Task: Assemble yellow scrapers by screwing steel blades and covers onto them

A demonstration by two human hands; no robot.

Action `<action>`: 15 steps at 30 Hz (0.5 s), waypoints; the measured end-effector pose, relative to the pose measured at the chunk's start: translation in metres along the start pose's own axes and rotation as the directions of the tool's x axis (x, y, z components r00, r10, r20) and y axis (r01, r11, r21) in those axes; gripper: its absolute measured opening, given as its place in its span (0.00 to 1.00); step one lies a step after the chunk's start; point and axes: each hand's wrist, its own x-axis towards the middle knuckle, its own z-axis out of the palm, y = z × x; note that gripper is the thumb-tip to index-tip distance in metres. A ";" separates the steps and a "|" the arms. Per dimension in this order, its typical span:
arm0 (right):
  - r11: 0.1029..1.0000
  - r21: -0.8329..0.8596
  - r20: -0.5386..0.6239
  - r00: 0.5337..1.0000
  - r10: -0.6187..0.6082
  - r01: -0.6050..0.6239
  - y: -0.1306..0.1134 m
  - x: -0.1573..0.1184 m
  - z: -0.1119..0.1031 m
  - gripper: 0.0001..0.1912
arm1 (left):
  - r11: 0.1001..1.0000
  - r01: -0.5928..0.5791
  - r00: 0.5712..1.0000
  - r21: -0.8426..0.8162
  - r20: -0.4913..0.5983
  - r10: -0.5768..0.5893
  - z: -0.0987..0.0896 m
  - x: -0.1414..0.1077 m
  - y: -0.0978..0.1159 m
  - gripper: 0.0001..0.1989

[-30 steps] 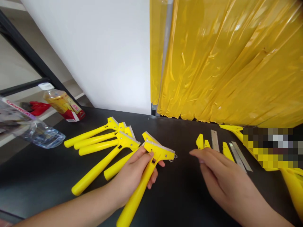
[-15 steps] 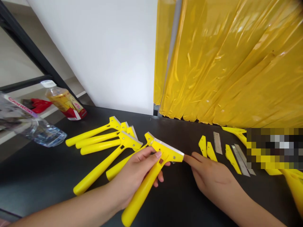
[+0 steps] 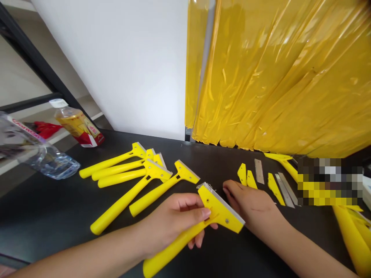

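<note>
My left hand (image 3: pixel 179 220) is closed round the neck of a yellow scraper (image 3: pixel 222 210), whose head carries a metal blade along its upper edge and one screw at the right end. Behind the scraper's head, my right hand (image 3: pixel 246 197) rests low over the black table with its fingers bent together near some small metal bits (image 3: pixel 211 187); what its fingertips hold is too small to make out. Left of my hands lie several yellow scrapers, the nearest one (image 3: pixel 165 185) with its head by the small bits.
Loose yellow plates (image 3: pixel 275 188), metal blades (image 3: pixel 259 171) and more yellow handles (image 3: pixel 348 235) lie right on the black table (image 3: pixel 58 208). A drink bottle (image 3: pixel 79 125) and a clear bottle (image 3: pixel 55 158) are at left. Yellow film (image 3: pixel 261 77) covers the back right.
My left hand has shifted the scraper right and lower and turned its head clockwise. My right hand has left the scraper's right tip and moved behind its head, toward the small bits.
</note>
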 end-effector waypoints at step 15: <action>-0.007 0.854 0.519 0.851 -0.077 -0.521 -0.031 -0.018 -0.042 0.18 | 0.992 -0.018 0.994 0.124 0.113 0.004 0.009 -0.007 0.001 0.17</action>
